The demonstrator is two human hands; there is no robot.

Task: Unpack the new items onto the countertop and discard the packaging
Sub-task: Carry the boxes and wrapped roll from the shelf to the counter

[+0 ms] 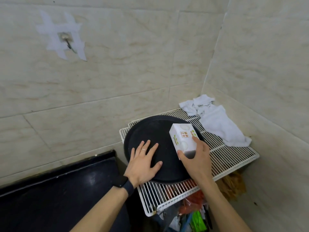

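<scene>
We press our left hand (143,162) flat, fingers spread, on the round black tray (160,148) lying on the white wire rack (222,158). Our right hand (196,158) has its grip pinching a small white box (183,138), tilted over the tray's right side. A white cloth (215,121) lies at the rack's far right corner; the black desk (55,195) adjoins the rack's left edge
</scene>
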